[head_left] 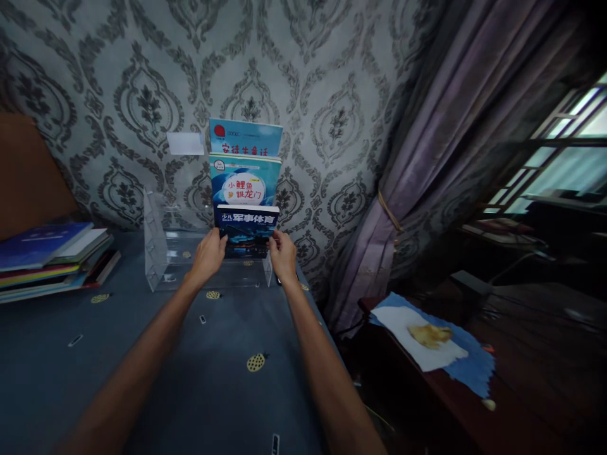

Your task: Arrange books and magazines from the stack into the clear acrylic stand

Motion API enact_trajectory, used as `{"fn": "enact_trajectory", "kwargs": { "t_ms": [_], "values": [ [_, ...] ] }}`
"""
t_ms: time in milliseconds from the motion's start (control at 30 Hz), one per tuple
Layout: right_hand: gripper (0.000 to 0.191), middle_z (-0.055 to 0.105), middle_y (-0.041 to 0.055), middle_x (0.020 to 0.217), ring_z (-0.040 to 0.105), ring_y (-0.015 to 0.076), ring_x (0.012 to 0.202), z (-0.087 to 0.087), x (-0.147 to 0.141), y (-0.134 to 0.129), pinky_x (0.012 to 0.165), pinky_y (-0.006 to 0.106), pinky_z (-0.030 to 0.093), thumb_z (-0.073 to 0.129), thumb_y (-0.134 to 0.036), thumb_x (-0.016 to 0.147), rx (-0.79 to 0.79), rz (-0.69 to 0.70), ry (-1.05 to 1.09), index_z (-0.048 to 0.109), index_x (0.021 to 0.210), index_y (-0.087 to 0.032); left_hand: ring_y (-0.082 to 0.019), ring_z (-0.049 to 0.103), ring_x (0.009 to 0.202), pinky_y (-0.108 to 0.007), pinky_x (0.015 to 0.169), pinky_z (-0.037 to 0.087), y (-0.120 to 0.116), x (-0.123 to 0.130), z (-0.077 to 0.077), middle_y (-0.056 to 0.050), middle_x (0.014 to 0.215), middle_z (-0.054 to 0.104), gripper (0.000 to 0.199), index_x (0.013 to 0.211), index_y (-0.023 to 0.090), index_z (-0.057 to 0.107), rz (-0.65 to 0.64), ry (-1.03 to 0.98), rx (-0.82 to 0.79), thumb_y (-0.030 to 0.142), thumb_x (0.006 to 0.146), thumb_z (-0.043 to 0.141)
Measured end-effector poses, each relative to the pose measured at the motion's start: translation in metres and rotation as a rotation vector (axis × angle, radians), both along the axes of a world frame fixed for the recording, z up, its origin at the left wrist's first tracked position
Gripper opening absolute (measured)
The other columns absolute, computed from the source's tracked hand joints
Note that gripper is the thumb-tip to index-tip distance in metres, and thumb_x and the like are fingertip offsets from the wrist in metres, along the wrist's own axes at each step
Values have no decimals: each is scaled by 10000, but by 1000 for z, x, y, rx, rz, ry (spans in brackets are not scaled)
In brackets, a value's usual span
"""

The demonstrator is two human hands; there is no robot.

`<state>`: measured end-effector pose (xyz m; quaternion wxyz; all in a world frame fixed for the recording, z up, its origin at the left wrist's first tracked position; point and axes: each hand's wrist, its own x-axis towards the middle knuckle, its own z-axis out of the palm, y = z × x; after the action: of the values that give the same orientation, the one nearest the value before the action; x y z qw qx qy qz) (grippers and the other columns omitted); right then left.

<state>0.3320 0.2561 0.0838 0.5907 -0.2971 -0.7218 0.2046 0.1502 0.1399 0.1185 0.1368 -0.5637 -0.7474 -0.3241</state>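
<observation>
My left hand [209, 256] and my right hand [283, 254] grip a dark blue book [247, 234] by its two side edges, fingers closed on it. The book stands upright at the right part of a clear stepped display rack [155, 243]. Behind it, one tier higher, rises a light blue book [245, 180] with a white oval on its cover. A third blue book [246, 136] with red lettering stands at the back, its lower part hidden. The rack's left side holds no books.
A stack of books [47, 256] lies at the left on the dark patterned tablecloth [199, 379]. Wallpaper [322, 126] rises right behind the rack. To the right hang a tied purple curtain [379, 208] and, lower down, a blue and white cloth [427, 344] on dark furniture.
</observation>
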Motion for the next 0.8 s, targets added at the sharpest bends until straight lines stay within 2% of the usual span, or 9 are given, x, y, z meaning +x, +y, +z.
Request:
{"fn": "enact_trajectory", "kwargs": {
  "t_ms": [167,333,500,633,733,800],
  "values": [
    [310,711,92,981,658,235,900,0,-1,4,832,363,534,517,-238,901,7,53,8,715,1132,-178,-292,684,1040,-390,896,520,7,0,6,-174,1070,704,231,1084,127,562,34,-11,-32,252,1014,379],
    [325,679,91,936,631,228,850,3,0,3,814,361,526,519,-259,905,34,15,-44,715,1148,-169,-294,692,1053,-380,896,520,9,2,10,-179,1074,713,239,1084,134,568,63,-18,-68,256,1018,373],
    [383,665,107,960,632,249,899,5,-3,-2,854,402,531,495,-247,910,62,-27,-46,667,1242,-164,-302,697,1059,-376,887,517,4,8,16,-186,1086,716,238,1094,136,554,67,-25,-110,268,1024,369],
    [464,674,152,1075,642,263,990,6,-7,-10,930,436,526,447,-202,906,79,-50,-37,589,1340,-119,-309,710,1034,-372,856,519,0,12,21,-195,1083,722,258,1177,124,499,89,-52,-136,283,1028,361],
    [496,650,150,1250,614,250,1134,7,-8,-15,1009,438,498,389,-179,932,129,-42,-1,518,1411,-163,-314,719,1017,-369,835,520,-2,14,23,-199,1090,725,293,1235,120,450,109,-79,-145,307,1032,350],
    [483,639,132,1297,594,240,1182,7,-9,-17,1051,443,472,366,-176,947,168,-43,-3,529,1401,-195,-322,721,1016,-372,829,521,-3,15,25,-205,1101,725,315,1258,117,432,124,-98,-149,318,1032,345]
  ]
}}
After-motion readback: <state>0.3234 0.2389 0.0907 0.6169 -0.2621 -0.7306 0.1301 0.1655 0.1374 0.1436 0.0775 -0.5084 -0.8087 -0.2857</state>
